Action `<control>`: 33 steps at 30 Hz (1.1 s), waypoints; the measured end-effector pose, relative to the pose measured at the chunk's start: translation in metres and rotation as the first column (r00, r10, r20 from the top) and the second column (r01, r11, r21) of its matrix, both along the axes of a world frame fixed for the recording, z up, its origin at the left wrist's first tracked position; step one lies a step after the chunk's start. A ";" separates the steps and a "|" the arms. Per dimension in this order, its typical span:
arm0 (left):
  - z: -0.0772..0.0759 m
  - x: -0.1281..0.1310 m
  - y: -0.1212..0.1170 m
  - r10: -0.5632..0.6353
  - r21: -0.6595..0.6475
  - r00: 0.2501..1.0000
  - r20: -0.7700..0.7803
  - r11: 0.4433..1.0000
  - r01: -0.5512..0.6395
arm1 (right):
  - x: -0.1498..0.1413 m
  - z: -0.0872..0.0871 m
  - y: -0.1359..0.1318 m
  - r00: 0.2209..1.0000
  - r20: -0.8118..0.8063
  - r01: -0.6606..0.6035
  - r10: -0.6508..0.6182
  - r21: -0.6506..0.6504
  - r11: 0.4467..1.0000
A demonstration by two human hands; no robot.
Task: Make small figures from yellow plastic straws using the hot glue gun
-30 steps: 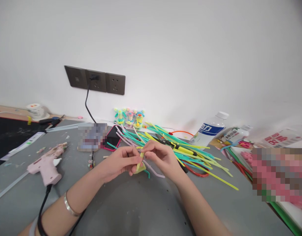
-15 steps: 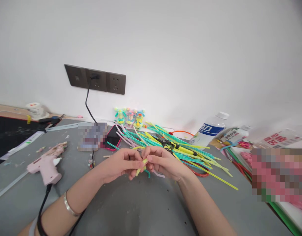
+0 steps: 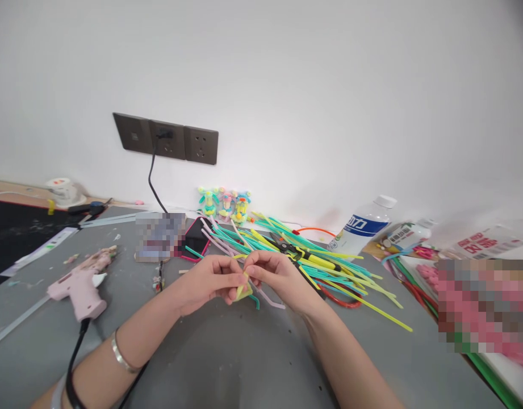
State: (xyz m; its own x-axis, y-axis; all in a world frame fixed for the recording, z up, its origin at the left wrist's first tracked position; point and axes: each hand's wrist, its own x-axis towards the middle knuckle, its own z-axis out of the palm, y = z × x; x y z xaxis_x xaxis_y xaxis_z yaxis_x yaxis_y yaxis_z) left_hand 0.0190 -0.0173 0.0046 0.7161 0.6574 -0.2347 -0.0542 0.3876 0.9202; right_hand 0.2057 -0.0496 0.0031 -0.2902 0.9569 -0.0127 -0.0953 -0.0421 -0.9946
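Note:
Between my two hands, over the grey table [image 3: 210, 363], is a bent yellow pipe cleaner [image 3: 243, 293]. My left hand [image 3: 214, 282] pinches it between thumb and fingers, its lower end showing below the fingertips. My right hand [image 3: 273, 276] is closed at the upper end, thumb and index finger pressed together on it. The fingertips of both hands almost meet and partly hide the piece. Just behind them lie a short teal pipe cleaner [image 3: 256, 304] and a lilac one [image 3: 270, 300]. Farther back spreads a pile of pipe cleaners [image 3: 363, 279] in yellow, teal and lilac.
Yellow-handled cutters [image 3: 321, 262] rest on the pile. Three small colourful figures [image 3: 225, 205] stand by the wall. A pink glue gun [image 3: 84, 289] with a black cable lies left, near a phone [image 3: 197, 237]. At right are a bottle [image 3: 365, 227] and packaging [image 3: 491, 241].
The yellow pipe cleaner has turned between my fingers and now shows a wider bent shape below them. My right hand has shifted slightly left and up; my left hand keeps its pinch.

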 end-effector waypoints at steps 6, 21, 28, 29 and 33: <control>-0.006 0.000 0.003 0.052 0.023 0.999 -0.003 0.998 -0.052 | -0.010 -0.004 -0.002 0.989 0.101 0.089 -0.108 0.175 0.981; -0.011 -0.001 0.010 0.122 0.431 0.967 -0.222 0.902 -0.015 | 0.008 0.000 0.004 0.979 0.130 0.122 -0.155 0.232 0.965; -0.017 -0.002 0.003 0.141 0.691 0.874 -0.465 0.675 0.258 | 0.027 -0.019 0.013 0.743 0.621 0.095 -0.248 0.270 0.958; -0.018 -0.002 0.002 0.152 0.707 0.865 -0.479 0.651 0.277 | 0.026 -0.022 0.013 0.726 0.640 0.095 -0.251 0.267 0.959; -0.024 -0.004 0.003 0.165 0.737 0.852 -0.496 0.598 0.313 | 0.021 -0.023 0.013 0.720 0.650 0.085 -0.242 0.263 0.961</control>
State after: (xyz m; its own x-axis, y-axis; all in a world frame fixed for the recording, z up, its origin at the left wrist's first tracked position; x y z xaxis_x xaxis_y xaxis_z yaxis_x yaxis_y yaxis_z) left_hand 0.0149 -0.0145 -0.0197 0.7183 0.6954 0.0219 0.4604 -0.4986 0.7345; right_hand 0.2267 -0.0361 -0.0202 -0.1192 0.9914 0.0544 0.6123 0.1165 -0.7820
